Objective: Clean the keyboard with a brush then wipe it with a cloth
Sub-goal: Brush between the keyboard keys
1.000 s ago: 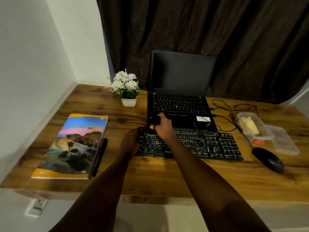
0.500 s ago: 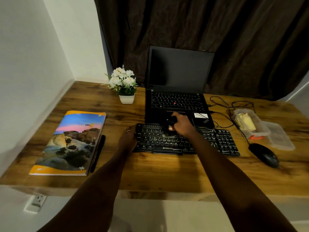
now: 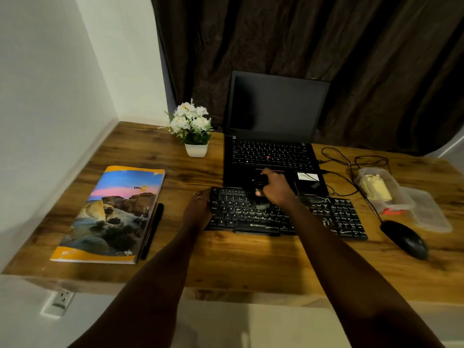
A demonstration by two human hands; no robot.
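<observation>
A black external keyboard (image 3: pixel 334 217) lies on the wooden desk (image 3: pixel 251 259) in front of an open black laptop (image 3: pixel 273 136). My right hand (image 3: pixel 275 188) grips a small dark brush (image 3: pixel 258 184) over the keyboard's upper middle rows; its bristles blur against the keys. My left hand (image 3: pixel 198 209) holds the keyboard's left edge, fingers curled over the corner. No cloth can be made out.
A colourful book (image 3: pixel 113 212) with a black pen (image 3: pixel 152 229) beside it lies at the left. A white flower pot (image 3: pixel 193 131) stands behind. At the right are a black mouse (image 3: pixel 404 239), cables (image 3: pixel 351 162) and clear plastic containers (image 3: pixel 391 194).
My right hand with the brush has swept rightward along the keyboard's top rows, from its left end to the middle. My left hand has stayed on the left edge.
</observation>
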